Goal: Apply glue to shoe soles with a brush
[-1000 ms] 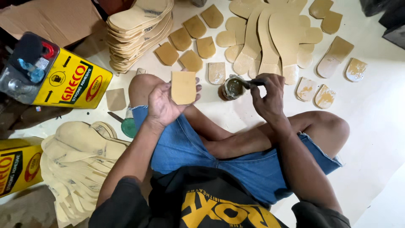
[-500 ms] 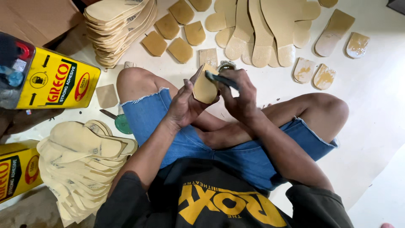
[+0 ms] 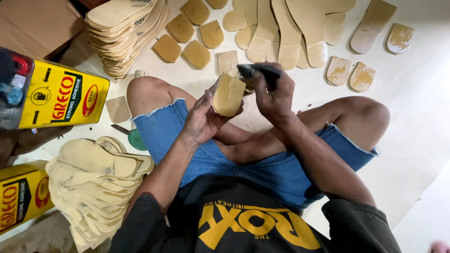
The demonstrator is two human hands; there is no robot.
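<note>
My left hand [image 3: 202,117] holds a small tan heel piece [image 3: 228,94], its face shiny with glue, above my crossed legs. My right hand [image 3: 276,93] grips a dark brush [image 3: 255,70] whose tip rests at the piece's upper edge. A small glue pot behind my hands is almost fully hidden. On the white floor sheet beyond lie several more heel pieces [image 3: 197,54] and long tan insoles [image 3: 300,28], some coated.
A stack of insoles [image 3: 124,33] stands at upper left and another pile [image 3: 93,180] beside my left thigh. Two yellow adhesive cans [image 3: 61,96] [image 3: 18,199] sit at the left, with a cardboard box [image 3: 33,18] behind. A green lid [image 3: 137,139] lies by my leg.
A second ago my right hand dipped the brush in the pot while my left held the piece flat. Both hands have since come together and the brush now touches the piece.
</note>
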